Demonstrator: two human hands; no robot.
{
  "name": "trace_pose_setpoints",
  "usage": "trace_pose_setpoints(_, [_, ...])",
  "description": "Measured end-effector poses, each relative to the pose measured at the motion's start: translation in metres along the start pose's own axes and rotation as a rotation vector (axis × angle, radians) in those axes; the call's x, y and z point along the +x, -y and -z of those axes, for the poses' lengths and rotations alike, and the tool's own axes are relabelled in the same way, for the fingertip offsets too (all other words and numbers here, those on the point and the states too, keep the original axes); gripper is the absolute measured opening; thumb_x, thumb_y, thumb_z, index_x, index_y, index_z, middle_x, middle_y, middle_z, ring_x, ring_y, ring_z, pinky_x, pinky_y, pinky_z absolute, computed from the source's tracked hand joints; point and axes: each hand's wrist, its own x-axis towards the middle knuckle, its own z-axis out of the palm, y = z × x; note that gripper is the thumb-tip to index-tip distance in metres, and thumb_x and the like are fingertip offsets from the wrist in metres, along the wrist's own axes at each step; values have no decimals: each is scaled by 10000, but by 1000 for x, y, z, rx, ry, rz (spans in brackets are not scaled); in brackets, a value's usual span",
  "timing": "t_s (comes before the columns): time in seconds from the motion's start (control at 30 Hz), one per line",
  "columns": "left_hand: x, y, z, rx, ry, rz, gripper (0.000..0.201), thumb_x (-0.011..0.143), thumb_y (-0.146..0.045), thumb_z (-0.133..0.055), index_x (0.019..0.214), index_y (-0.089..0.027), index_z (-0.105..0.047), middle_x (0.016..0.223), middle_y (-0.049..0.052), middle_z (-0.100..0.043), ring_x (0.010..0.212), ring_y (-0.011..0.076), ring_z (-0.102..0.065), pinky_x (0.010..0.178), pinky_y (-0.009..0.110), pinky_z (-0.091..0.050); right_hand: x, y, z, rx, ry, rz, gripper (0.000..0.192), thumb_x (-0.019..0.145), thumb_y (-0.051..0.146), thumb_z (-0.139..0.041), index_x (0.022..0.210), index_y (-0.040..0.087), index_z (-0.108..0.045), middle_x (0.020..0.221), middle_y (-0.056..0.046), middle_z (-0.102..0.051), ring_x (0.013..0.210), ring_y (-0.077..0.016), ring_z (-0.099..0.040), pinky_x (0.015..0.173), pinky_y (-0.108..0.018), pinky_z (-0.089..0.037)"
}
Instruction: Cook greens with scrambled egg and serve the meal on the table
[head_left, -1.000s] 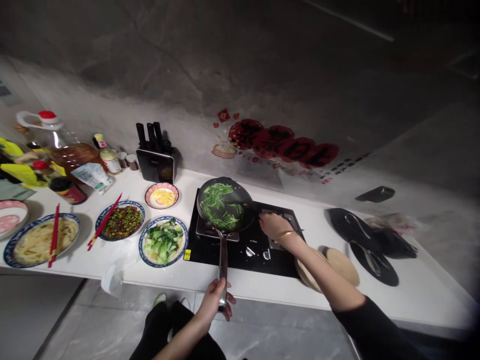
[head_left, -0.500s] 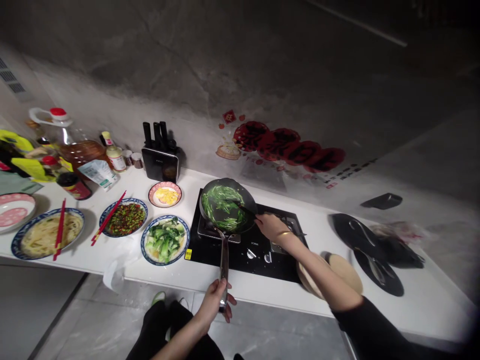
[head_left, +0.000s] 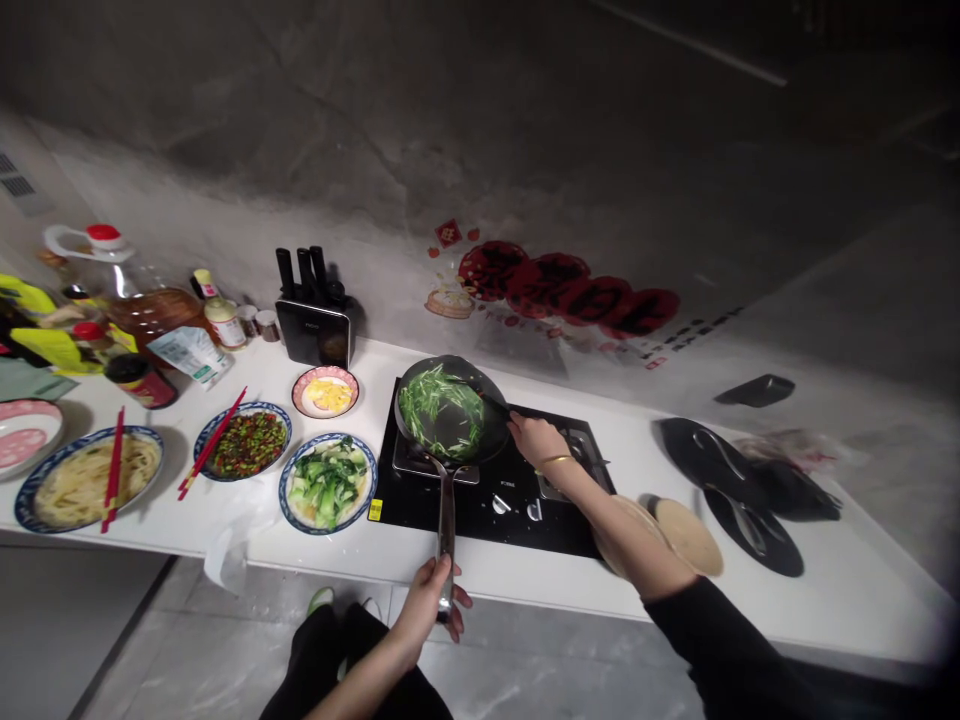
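Far left on the white counter (head_left: 525, 570) I've got a noodle plate (head_left: 86, 480) with red chopsticks (head_left: 112, 480) lying across it, then a dish of chopped peppers (head_left: 244, 443), a small pink bowl of egg (head_left: 325, 392) and a plate of bok choy (head_left: 327, 483). Knife block (head_left: 313, 325) sits against the wall behind those.

Moving over, my left hand (head_left: 431, 600) is wrapped around the end of the pan handle (head_left: 447, 520), fingers curled shut on it, down at the counter's front edge. The pan (head_left: 450, 410) sits on the left burner of the black cooktop (head_left: 487, 490), full of green veg strips.

My right hand (head_left: 536, 440) is just beside the pan's right rim, closed on a dark utensil (head_left: 491, 402) that pokes into the pan; can't make out its tip. Gold bangle on that wrist.

Further right: a tan lid (head_left: 682, 535) and black pans (head_left: 735, 480).
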Motion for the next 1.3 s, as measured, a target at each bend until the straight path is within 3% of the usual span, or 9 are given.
trace_pose_setpoints(0.1, [1,0,0,-8,8,6,722,545,-793,-512,896,-170,-407,578,19,-629,346,128,-514,329,236,-367,0,-18,8,21,49,26,360,898,270,-386,1141,187,-638,1041,-113,-693,968,-239,-641,789,-295,-468])
trace_pose_setpoints(0.3, [0,-1,-2,-23,3,16,724,536,-798,-515,887,-174,-408,566,14,-628,341,129,-512,328,236,-366,-40,-78,47,56,176,281,324,848,294,-446,1057,284,-693,1010,-10,-714,902,-195,-660,764,-248,-480])
trace_pose_setpoints(0.47, [0,-1,-2,-25,11,13,732,520,-802,-522,882,-176,-403,557,13,-626,338,130,-509,320,233,-361,-33,-41,28,-87,38,383,363,881,320,-431,1202,306,-600,1046,-49,-695,911,-208,-653,772,-284,-479])
trace_pose_setpoints(0.63, [-1,0,-1,-9,10,1,726,538,-803,-509,884,-174,-408,571,15,-628,341,128,-512,331,235,-366,3,7,-3,-119,-41,230,402,918,338,-369,1290,296,-513,1063,-78,-678,893,-212,-657,743,-292,-483])
trace_pose_setpoints(0.77, [-1,0,-1,-3,13,-2,711,558,-802,-493,884,-176,-409,573,16,-626,340,125,-510,340,234,-362,0,-17,13,-36,53,127,373,898,288,-403,1210,229,-598,1081,-84,-684,979,-224,-635,810,-295,-472])
trace_pose_setpoints(0.9, [-1,-1,-1,-18,23,-5,689,571,-785,-504,880,-177,-405,575,21,-624,343,127,-517,348,226,-341,-29,-62,56,-1,150,201,312,865,259,-460,1061,222,-699,1080,-58,-687,960,-222,-642,840,-277,-461])
trace_pose_setpoints(1.0, [-1,-1,-2,-16,25,-2,705,562,-794,-498,886,-176,-401,574,20,-621,343,129,-515,348,229,-340,-44,-68,69,3,233,259,294,841,240,-493,1041,247,-708,1049,-35,-700,930,-212,-653,835,-270,-468])
trace_pose_setpoints(1.2, [-2,0,-2,-7,6,-12,721,548,-798,-503,893,-172,-405,579,16,-616,343,132,-512,346,241,-354,-20,-15,17,-53,16,162,397,911,317,-384,1265,247,-550,1090,-89,-679,967,-244,-642,813,-340,-485])
trace_pose_setpoints(1.3, [-2,0,-2,2,5,-9,719,546,-799,-502,889,-174,-406,583,13,-617,347,130,-513,346,241,-356,-3,-6,3,-26,7,84,418,920,293,-359,1294,196,-518,1087,-121,-675,977,-247,-639,799,-333,-488])
